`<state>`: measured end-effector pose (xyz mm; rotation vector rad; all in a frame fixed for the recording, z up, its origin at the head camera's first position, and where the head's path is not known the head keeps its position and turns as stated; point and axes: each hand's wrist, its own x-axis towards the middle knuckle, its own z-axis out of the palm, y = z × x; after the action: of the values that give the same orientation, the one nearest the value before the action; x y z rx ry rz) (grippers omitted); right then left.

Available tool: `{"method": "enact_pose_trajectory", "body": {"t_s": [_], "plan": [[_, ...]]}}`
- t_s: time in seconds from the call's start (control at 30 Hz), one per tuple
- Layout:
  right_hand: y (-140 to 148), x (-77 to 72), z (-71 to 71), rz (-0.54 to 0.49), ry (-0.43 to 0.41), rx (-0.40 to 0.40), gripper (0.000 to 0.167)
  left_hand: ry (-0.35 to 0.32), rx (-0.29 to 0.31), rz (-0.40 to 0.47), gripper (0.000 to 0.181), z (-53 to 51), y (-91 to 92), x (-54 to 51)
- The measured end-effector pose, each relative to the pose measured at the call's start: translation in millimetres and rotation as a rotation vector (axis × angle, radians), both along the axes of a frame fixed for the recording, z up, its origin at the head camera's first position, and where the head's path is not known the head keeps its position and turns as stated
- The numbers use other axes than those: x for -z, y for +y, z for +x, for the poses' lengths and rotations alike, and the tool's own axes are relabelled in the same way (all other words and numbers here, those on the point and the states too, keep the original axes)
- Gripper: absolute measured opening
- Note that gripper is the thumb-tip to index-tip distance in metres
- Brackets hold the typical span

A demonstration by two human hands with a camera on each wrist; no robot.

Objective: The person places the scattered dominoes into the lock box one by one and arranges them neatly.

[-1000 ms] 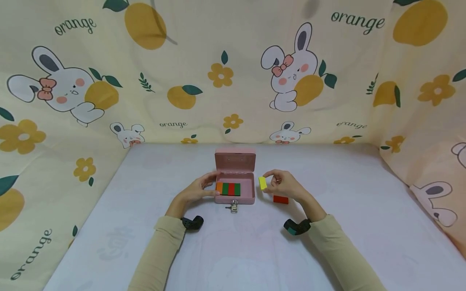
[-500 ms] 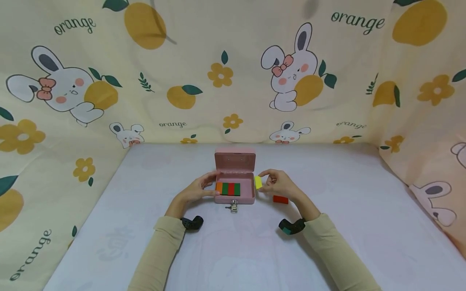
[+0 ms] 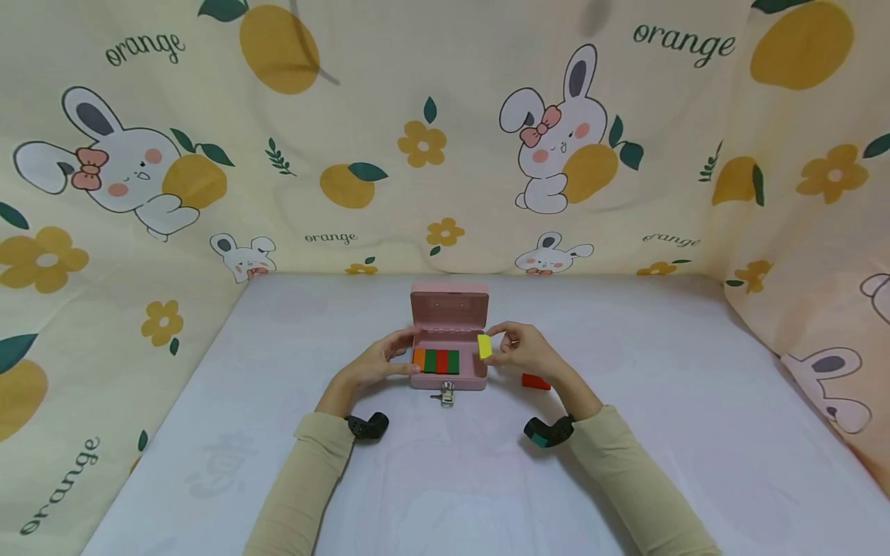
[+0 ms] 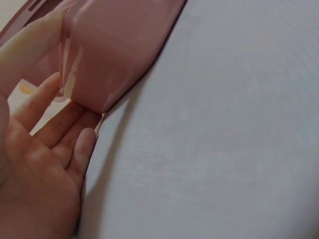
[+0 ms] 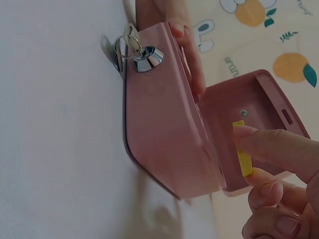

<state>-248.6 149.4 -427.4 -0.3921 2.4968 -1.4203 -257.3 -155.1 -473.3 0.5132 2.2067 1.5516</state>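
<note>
An open pink cash box [image 3: 474,381] with its lid raised stands on the table, a row of orange, green and red blocks [image 3: 441,361] inside at the left. My left hand [image 3: 375,360] holds the box by its left side, thumb at the front rim and fingers toward the back; in the left wrist view, fingertips [image 4: 84,142] lie against its corner. Above the box's right wall, my right hand [image 3: 526,349] pinches a yellow block [image 3: 484,347] between thumb and forefinger. The right wrist view shows this yellow block [image 5: 243,152] edge-on in front of the raised lid [image 5: 232,112].
A red block [image 3: 535,381] lies on the white table just right of the box, partly behind the right wrist. Keys [image 3: 446,397] hang from the lock on the box front. A patterned cloth [image 3: 445,154] rises behind the table.
My right hand has moved left with the yellow block, from beside the box to above its right wall. The left hand and the box have stayed in place.
</note>
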Motion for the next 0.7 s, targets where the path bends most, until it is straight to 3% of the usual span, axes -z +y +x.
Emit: {"method": "enact_pose_trajectory", "body": {"t_s": [0.7], "plan": [[-19.3, 5.6, 6.2, 0.011, 0.038, -0.004, 0.045, 0.009, -0.003, 0.007, 0.075, -1.4, -0.4, 2.6]]}}
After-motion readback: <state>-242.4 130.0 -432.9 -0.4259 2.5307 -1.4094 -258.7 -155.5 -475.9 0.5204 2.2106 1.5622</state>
